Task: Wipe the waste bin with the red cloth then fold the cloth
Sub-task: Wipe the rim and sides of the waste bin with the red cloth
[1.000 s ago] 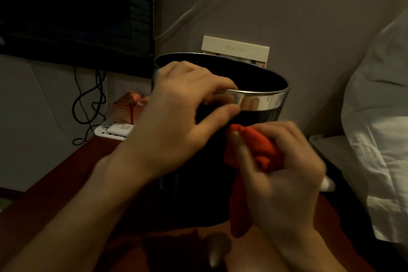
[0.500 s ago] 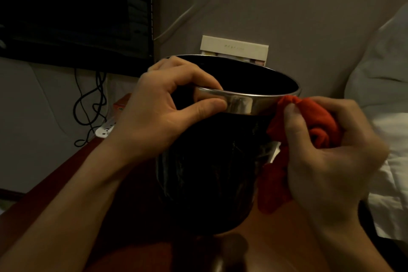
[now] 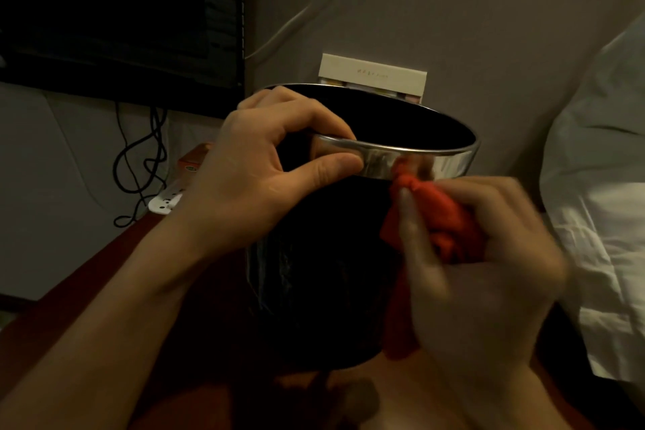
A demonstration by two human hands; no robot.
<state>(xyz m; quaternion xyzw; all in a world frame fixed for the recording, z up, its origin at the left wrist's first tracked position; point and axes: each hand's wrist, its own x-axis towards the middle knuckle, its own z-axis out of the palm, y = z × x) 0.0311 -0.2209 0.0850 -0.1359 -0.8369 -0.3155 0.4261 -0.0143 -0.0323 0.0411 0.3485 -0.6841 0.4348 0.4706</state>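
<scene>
Cloth (image 3: 439,216) now on bin's (image 3: 314,290) front, back from its right side.

Body inspection: two bare forearms and hands, no garments in view.

Left hand (image 3: 251,167) and right hand (image 3: 488,272) both uncovered; no gloves, rings, watch or wristband visible. Both forearms are bare to the frame's lower edge, with no sleeve or cuff showing. Fingernails on the left hand appear short and unpainted. Right hand is motion-blurred; finer detail there cannot be determined. Lighting is dim.
</scene>
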